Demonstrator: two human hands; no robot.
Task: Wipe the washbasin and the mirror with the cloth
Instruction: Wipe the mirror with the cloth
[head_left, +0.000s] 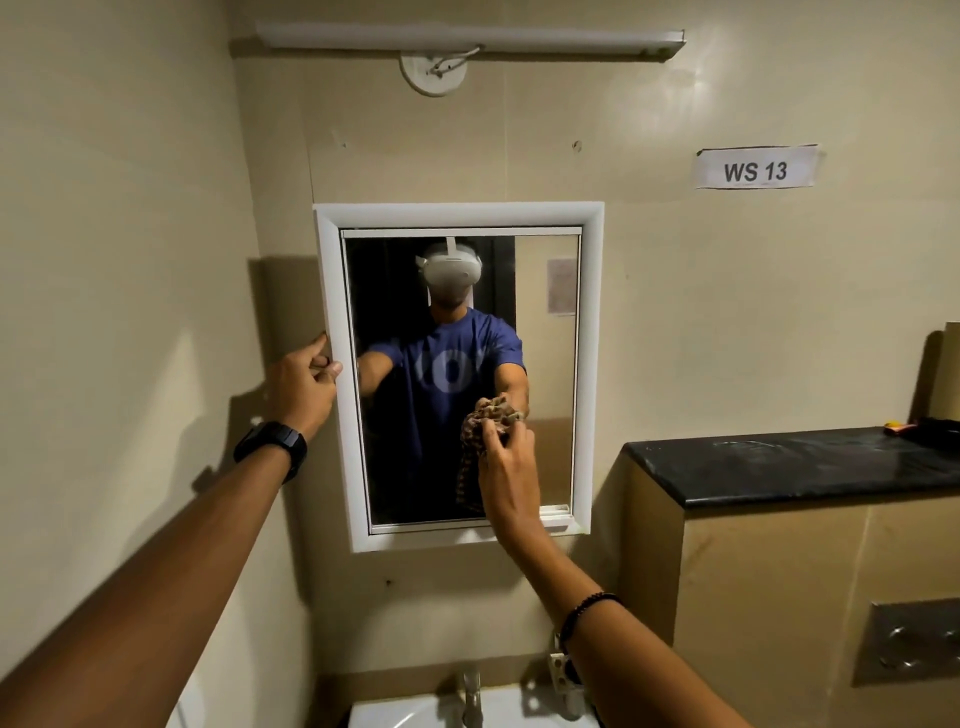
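At the far left the left arm reaches up along the beige wall (130, 234), a black watch (271, 445) on its wrist. The left hand (304, 384) grips the left edge of the white-framed mirror (457, 374): its fingers are curled, with the thumb on the front of the frame and the forefinger up against the frame's outer side. The mirror hangs flat on the wall, under a long white light fitting (467, 39), and its glass reflects a person in a blue shirt with both arms stretched forward. In the lower right part of the glass is the cloth (485, 421), brown and patterned, bunched into a wad and pressed against the mirror, with a loose end hanging down. The right hand (506, 467) holds it there, fingers curled round the wad. A dark beaded bracelet (587, 610) sits on the right wrist. Below the mirror, at the bottom edge of the view, the white washbasin (395, 714) shows only its back rim, with a metal tap (471, 693) standing at the middle. To the right of the mirror a black-topped desk (779, 462) juts out from the wall, and a small orange and yellow thing (898, 427), too small to tell, lies at its far end. Above it a paper label (756, 169) reads "WS 13". A metal flush plate (909, 644) is set in the panel at the lower right.
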